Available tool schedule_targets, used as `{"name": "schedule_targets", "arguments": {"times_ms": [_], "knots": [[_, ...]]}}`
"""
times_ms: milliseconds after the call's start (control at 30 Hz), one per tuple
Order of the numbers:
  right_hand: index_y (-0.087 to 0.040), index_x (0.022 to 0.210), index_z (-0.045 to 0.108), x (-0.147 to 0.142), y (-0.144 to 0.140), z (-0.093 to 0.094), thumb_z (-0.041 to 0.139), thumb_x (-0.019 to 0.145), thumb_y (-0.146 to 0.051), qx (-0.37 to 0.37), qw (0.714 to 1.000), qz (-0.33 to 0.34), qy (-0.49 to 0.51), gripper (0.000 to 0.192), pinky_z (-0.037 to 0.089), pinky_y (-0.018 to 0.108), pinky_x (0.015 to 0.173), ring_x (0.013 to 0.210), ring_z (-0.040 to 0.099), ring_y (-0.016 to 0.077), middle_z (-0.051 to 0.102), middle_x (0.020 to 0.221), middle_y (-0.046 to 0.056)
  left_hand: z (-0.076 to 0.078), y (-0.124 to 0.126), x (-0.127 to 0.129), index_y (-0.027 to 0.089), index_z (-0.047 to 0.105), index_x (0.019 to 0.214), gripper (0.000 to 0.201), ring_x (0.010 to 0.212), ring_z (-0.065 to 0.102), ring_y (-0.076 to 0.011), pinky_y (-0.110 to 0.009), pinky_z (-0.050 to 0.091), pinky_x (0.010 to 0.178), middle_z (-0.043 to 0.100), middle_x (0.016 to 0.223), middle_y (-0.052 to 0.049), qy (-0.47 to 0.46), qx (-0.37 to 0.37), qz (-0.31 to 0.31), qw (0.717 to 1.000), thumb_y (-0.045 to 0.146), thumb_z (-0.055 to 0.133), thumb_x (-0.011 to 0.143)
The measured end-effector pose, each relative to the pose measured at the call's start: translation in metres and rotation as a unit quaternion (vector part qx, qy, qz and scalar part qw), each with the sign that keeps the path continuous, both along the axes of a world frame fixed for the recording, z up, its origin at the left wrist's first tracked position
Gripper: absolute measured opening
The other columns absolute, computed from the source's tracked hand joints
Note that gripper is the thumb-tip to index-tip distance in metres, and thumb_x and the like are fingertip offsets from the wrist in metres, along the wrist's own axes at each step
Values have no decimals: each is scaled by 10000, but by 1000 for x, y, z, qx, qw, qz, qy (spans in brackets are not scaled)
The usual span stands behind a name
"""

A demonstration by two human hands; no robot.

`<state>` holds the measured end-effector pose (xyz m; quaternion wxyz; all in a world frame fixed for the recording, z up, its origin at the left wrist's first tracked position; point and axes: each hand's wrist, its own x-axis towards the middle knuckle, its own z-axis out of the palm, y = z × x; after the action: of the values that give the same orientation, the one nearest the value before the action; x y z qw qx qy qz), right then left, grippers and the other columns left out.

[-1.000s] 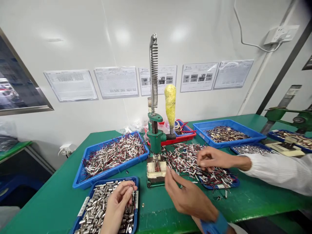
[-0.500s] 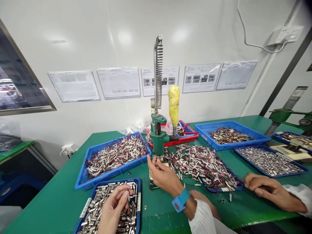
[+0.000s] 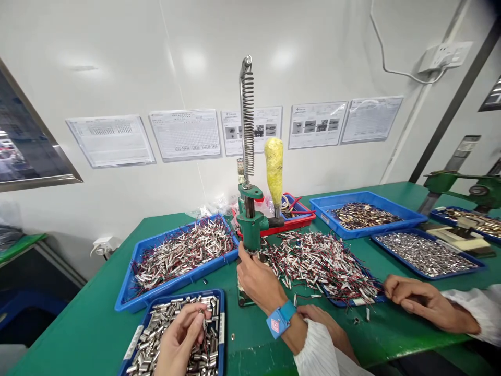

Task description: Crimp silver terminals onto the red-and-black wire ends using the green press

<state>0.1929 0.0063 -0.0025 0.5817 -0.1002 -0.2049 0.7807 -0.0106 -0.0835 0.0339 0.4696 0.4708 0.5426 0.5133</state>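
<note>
Looking down over the green table, I take the hand press as the centre of the dial. Its spring column stands upright and its yellow handle is raised.

- **Wired pieces:** A long blue tray of them sits at ten o'clock. A loose pile of the same pieces spreads from three to four o'clock.
- **Near tray:** It lies at seven o'clock and holds bare metal sleeves.
- **Co-worker:** A co-worker's hand rests loosely curled on the table at four o'clock, just beyond the pile.
- **Right hand:** My right hand, with a blue wristband, is at six o'clock, tight against the foot of the press. Its fingers are bunched narrow under the ram. They hide whatever they grip, so I cannot tell what it is.
- **Left hand:** My left hand is down in the near tray with its fingertips pinched close among the sleeves. I cannot tell whether one is actually caught.

I judge the step in hand to be seating a piece in the press nest while the left hand picks the next sleeve. Any next move calls for the right fingers to be clear of the ram before the yellow handle comes down, and for the seated piece to sit straight.
</note>
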Motion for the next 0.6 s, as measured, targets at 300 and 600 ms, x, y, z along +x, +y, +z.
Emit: {"name": "schedule_targets", "arguments": {"times_ms": [300, 600], "knots": [[-318, 1002, 691, -16, -4, -6, 883, 740, -407, -31, 993, -12, 112, 336, 497, 160, 637, 713, 631, 65, 697, 788, -121, -5, 1, -2, 217, 734, 919, 467, 591, 453, -133, -221, 394, 580, 539, 616, 39, 7, 3, 0, 1000, 630, 798, 710], [-270, 1073, 699, -13, -12, -22, 775, 862, -423, 10, 995, -92, 27, 271, 562, 252, 794, 905, 678, 105, 720, 1007, -50, -7, 1, -4, 220, 741, 934, 457, 588, 435, -126, -214, 381, 577, 496, 599, 52, 2, 2, -2, 1000, 620, 799, 722]]}}
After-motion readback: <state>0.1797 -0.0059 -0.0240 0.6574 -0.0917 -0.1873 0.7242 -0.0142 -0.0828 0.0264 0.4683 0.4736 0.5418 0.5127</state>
